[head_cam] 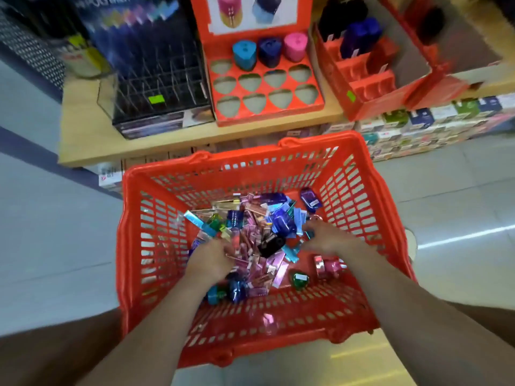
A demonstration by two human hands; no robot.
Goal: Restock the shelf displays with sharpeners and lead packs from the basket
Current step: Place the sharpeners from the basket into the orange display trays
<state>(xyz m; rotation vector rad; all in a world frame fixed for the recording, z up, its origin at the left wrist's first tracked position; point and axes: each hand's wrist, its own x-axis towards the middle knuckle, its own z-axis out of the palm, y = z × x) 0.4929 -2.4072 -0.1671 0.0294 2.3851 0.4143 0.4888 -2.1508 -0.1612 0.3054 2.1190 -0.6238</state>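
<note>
left hand (207, 257) and right hand (324, 238) touch lead packs (267, 270) lying every way.

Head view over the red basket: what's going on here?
A person has both hands, left hand and right hand, down in the red basket, among a mixed pile of lead packs and sharpeners. Blur hides whether either grips anything. On the shelf, the red display tray holds three sharpeners; its other slots are empty.

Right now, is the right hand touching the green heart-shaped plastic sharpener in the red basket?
Apart. Head view shows bare basket floor between the right hand and green sharpener.
</note>
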